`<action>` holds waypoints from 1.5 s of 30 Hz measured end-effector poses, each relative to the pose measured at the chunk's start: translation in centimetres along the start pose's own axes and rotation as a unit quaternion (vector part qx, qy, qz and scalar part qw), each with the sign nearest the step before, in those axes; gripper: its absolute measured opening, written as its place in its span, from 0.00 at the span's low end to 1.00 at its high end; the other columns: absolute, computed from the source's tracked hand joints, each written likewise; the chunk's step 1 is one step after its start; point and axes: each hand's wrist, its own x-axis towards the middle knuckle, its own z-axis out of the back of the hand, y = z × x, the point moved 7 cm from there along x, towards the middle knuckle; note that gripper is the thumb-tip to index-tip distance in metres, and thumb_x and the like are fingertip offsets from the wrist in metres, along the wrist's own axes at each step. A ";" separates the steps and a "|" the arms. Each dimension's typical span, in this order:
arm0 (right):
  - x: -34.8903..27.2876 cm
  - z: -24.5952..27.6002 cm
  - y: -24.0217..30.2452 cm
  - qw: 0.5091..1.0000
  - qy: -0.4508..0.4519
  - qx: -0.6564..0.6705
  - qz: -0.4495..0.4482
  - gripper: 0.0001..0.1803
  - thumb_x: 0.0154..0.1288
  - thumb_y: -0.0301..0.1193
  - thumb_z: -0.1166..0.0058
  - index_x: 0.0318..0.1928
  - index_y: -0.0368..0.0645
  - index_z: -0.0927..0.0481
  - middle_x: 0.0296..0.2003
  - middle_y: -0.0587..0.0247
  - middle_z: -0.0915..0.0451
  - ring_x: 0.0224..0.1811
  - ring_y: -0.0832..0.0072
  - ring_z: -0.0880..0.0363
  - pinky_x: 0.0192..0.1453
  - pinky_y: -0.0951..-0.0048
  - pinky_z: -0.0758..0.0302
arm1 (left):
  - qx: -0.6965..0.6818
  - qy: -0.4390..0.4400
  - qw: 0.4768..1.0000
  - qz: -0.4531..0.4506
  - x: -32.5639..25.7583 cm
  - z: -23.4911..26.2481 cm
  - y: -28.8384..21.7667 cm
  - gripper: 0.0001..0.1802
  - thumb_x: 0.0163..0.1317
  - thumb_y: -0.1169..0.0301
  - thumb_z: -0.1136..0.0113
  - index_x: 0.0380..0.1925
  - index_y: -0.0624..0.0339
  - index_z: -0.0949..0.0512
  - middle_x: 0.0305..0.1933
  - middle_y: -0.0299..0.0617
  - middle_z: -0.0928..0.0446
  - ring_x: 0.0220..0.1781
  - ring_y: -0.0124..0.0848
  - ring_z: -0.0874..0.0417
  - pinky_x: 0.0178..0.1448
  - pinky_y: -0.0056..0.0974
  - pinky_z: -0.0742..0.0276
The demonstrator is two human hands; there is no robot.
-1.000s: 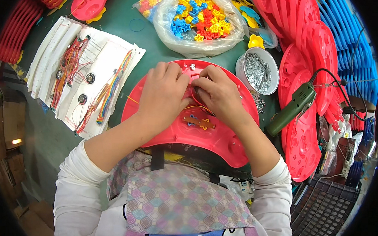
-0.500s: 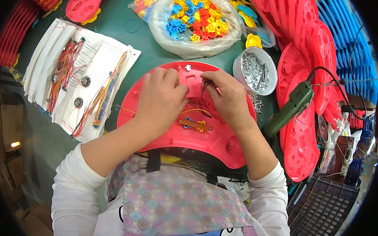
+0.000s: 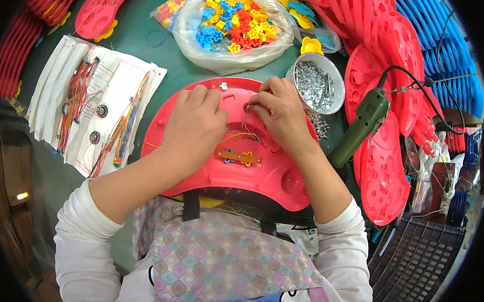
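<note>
On the green table (image 3: 148, 58), the red plastic shell (image 3: 262, 176) lies flat under both hands, left hand (image 3: 194, 129) pressing it still, right hand (image 3: 279, 112) pinching thin wires (image 3: 246, 118), so tug gently.

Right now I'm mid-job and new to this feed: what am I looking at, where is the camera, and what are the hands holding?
There is no machine here: a person works with two bare hands. The single picture comes from a wide camera worn on the person's head, looking down, so edges bend. Both hands rest on a curved red plastic shell on the green table. The left hand presses on the shell; the right hand pinches thin wires above it. Around them lie a bag of coloured plastic flowers, a tin of screws, a green electric screwdriver and white sheets with wire bundles.
</note>
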 end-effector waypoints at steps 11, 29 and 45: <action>-0.2 -0.2 0.0 1.000 0.001 0.027 0.003 0.11 0.53 0.18 0.35 0.39 0.38 0.16 0.38 0.57 0.25 0.42 0.58 0.22 0.48 0.60 0.23 | -0.136 -0.013 0.990 0.021 2.5 -2.0 0.0 0.27 0.41 0.72 0.20 0.42 0.60 0.24 0.45 0.45 0.27 0.50 0.45 0.25 0.55 0.46 0.25; -0.3 -0.3 0.5 0.999 -0.009 -0.020 0.023 0.04 0.56 0.22 0.38 0.34 0.40 0.18 0.38 0.60 0.26 0.43 0.61 0.24 0.47 0.61 0.26 | -0.142 -0.013 0.989 0.042 2.1 -2.7 0.1 0.26 0.41 0.75 0.22 0.41 0.60 0.25 0.44 0.46 0.28 0.51 0.46 0.25 0.56 0.47 0.25; -0.6 -1.1 -0.2 0.999 -0.023 -0.009 0.021 0.10 0.54 0.19 0.37 0.39 0.38 0.17 0.40 0.57 0.25 0.43 0.57 0.21 0.48 0.59 0.22 | -0.137 -0.048 0.989 0.021 2.1 -2.5 -0.2 0.28 0.41 0.74 0.21 0.41 0.59 0.27 0.44 0.47 0.28 0.48 0.48 0.26 0.55 0.48 0.26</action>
